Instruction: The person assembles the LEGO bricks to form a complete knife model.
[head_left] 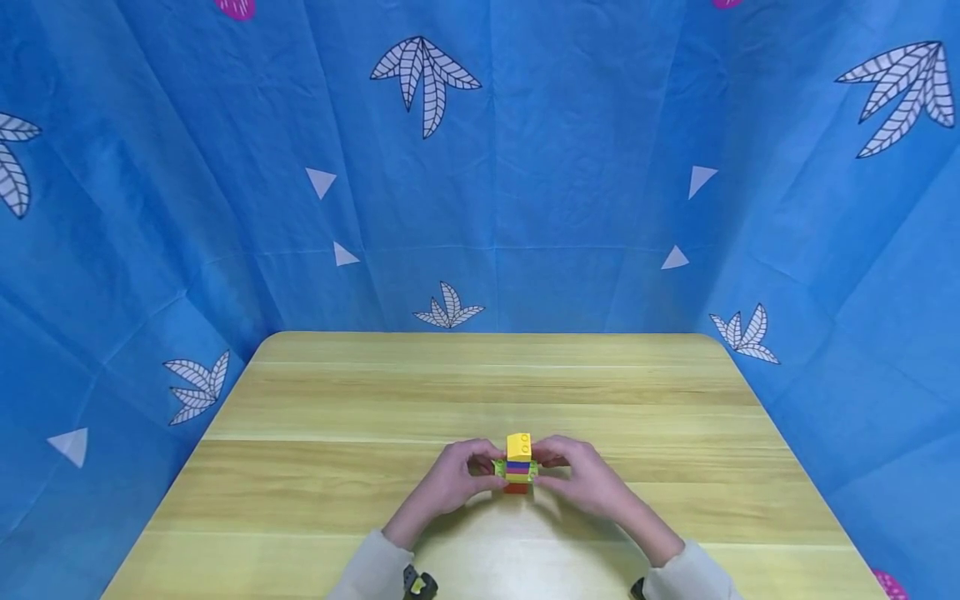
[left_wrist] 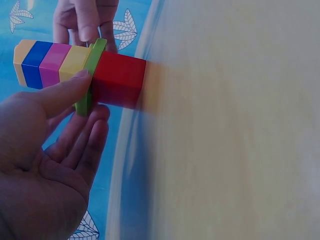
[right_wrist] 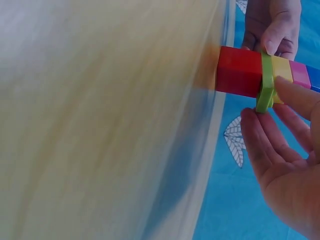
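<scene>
An upright stack of toy building bricks [head_left: 518, 468] stands on the table between both hands. At its base is a red brick [left_wrist: 120, 80], with a wider green plate [right_wrist: 267, 75] above it. A yellow brick [left_wrist: 75, 60], a pink brick [left_wrist: 54, 64] and a blue brick [left_wrist: 35, 62] follow upward. A yellow brick with a sloped side [head_left: 518, 447] tops the stack. My left hand [head_left: 453, 479] pinches the green plate's left end between thumb and fingers. Opposite it, my right hand [head_left: 588, 479] pinches the right end, thumb toward me.
The wooden table [head_left: 337, 483] has rounded far corners. Behind and beside it hangs a blue cloth [head_left: 570, 167] printed with leaves and triangles. Light sleeves [head_left: 375, 571] cover both forearms, and a dark strap piece [head_left: 420, 583] shows near the left sleeve.
</scene>
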